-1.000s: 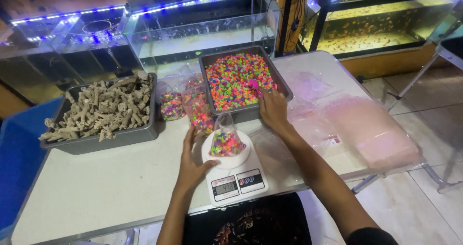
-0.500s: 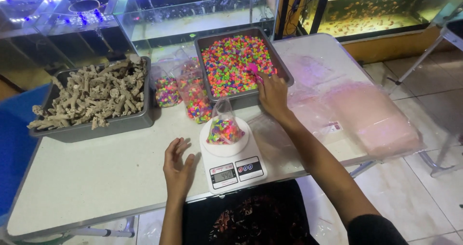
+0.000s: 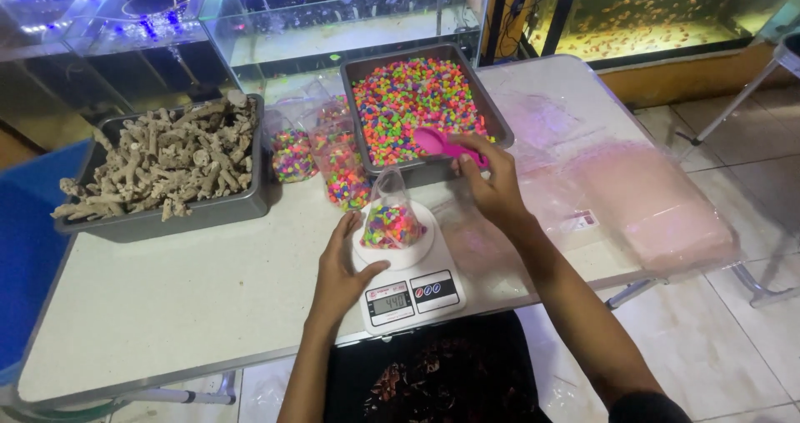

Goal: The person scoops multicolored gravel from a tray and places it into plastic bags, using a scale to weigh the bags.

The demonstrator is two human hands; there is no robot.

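Little clear bag of neon gravel (image 3: 390, 221) sits on the white kitchen scale (image 3: 406, 277) near the table's front edge. Left hand (image 3: 343, 266) rests loose and flat against the scale, gripping nothing; right hand (image 3: 492, 180) pinches a pink scoop (image 3: 446, 145) over the gravel tray (image 3: 417, 106). Two filled bags (image 3: 321, 152) stand beside it, with pink flat packs (image 3: 658, 210) off right.

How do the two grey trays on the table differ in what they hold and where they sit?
The left tray holds pale beige, branch-like coral pieces, piled above its rim; the right tray holds small multicoloured gravel, lying below its rim. The left tray has no hand near it; the right hand holds a pink scoop over the right tray's near edge. Filled clear bags stand between them. Both are grey, rectangular and on the white table.
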